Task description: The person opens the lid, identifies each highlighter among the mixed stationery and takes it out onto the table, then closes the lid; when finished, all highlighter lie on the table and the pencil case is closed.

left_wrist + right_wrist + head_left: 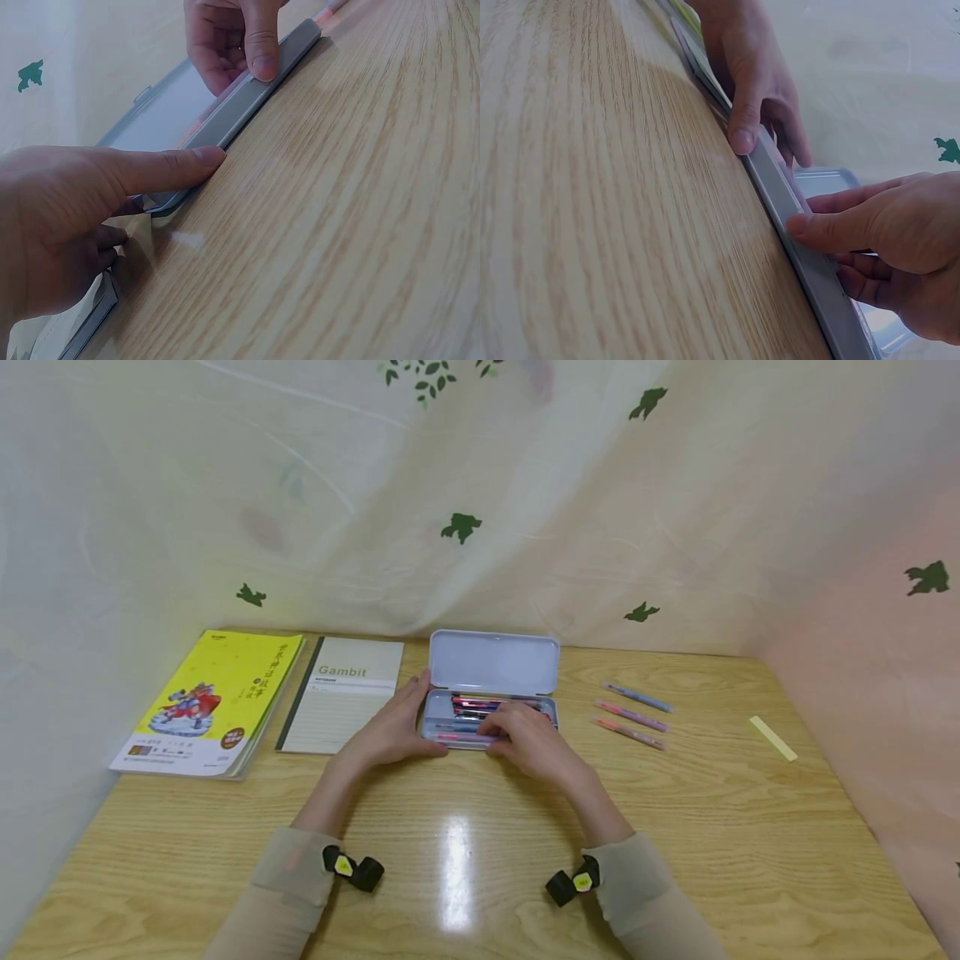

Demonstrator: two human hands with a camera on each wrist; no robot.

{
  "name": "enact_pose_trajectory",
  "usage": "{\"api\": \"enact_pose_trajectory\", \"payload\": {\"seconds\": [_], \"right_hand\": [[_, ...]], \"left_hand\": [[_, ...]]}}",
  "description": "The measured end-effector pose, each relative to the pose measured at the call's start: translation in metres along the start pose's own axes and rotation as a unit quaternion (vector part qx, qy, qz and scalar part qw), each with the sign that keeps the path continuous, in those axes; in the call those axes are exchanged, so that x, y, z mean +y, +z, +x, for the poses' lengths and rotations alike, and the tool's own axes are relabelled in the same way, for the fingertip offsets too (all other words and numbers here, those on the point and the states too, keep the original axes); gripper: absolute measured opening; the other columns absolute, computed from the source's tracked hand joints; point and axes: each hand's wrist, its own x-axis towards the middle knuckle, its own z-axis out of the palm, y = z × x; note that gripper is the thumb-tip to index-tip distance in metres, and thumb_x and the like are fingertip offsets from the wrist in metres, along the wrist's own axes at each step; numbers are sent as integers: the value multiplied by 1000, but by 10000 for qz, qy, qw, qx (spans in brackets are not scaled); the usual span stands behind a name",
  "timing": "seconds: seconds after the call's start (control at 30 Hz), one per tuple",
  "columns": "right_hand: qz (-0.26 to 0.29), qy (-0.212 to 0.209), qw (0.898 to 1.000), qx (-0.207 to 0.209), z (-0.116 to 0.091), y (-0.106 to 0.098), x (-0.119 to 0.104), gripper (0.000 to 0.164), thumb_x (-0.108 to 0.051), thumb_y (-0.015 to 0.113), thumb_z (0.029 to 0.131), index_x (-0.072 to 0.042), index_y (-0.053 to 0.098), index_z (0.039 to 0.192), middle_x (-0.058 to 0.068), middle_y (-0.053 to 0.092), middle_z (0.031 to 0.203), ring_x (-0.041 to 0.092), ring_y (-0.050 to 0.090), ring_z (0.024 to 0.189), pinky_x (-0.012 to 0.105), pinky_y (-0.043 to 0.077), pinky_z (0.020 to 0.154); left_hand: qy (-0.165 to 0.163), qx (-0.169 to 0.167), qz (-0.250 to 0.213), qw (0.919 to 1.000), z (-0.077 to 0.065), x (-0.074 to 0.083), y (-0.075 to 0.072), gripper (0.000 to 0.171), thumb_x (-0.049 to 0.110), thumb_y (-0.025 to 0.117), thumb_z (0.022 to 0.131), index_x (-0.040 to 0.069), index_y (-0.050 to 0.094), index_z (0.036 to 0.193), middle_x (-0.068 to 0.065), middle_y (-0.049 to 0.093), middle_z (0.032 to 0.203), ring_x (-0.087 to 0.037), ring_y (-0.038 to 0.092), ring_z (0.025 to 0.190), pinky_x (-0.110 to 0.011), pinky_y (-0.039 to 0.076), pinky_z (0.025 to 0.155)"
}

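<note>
A pale blue-grey pencil case (492, 662) stands with its lid raised, several pens (480, 702) in its tray. My left hand (387, 727) grips the case's left end. In the left wrist view, the left thumb (196, 159) lies along the front wall. Over the tray's front right part is my right hand (531, 742), fingers bent down inside. Its thumb (801, 225) touches the front rim in the right wrist view. Beside these fingers lies a pinkish pen (448, 737); whether they pinch it is hidden. Three coloured pens (632, 717) lie apart, right of the case.
Left of the case lie a Gambit notebook (341, 697) and, farther left, a thick yellow book (213, 702). A pale yellow strip (772, 738) lies on the wooden table (480, 802) at the right. A leaf-patterned curtain (525, 568) borders the table's back and sides.
</note>
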Motion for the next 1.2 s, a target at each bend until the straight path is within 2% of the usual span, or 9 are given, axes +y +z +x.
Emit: {"api": "enact_pose_trajectory", "payload": {"seconds": [0.23, 0.63, 0.83, 1.0, 1.2], "right_hand": [[271, 94, 9996, 76, 1, 0, 2, 13, -13, 81, 88, -15, 79, 101, -1, 72, 95, 12, 62, 86, 32, 55, 81], [384, 15, 9989, 249, -1, -5, 7, 11, -13, 78, 91, -13, 79, 101, 0, 75, 97, 12, 64, 87, 33, 56, 81], [569, 304, 9975, 284, -7, -10, 13, 12, -15, 77, 92, -14, 79, 104, 1, 74, 101, 14, 64, 91, 34, 55, 84], [669, 378, 9964, 355, -15, -17, 20, 14, -16, 77, 93, -14, 79, 107, 1, 74, 103, 15, 64, 93, 36, 56, 86], [737, 444, 9954, 419, -28, -27, 35, 15, -16, 75, 94, -15, 79, 108, 1, 73, 102, 16, 62, 91, 33, 54, 81]], "left_hand": [[-28, -13, 18, 10000, 0, 0, 0, 130, 42, 89, 78, 6, 0, 166, -24, 10, 172, -42, 10, 161, -57, 19, 129], [-87, -59, 58, 9999, 1, 1, 1, 130, 42, 88, 78, 7, 0, 166, -25, 9, 172, -41, 10, 161, -56, 19, 130], [-48, -48, 58, 10000, 0, 0, 1, 130, 41, 89, 78, 6, 0, 166, -25, 9, 172, -41, 9, 161, -56, 18, 130], [-10, -22, 62, 10000, 0, 1, 0, 129, 40, 89, 78, 5, 1, 166, -26, 10, 171, -42, 10, 161, -56, 19, 130], [-44, -47, 23, 10000, 0, 2, 0, 129, 40, 89, 78, 5, 1, 166, -26, 10, 172, -41, 10, 161, -55, 19, 130]]}}
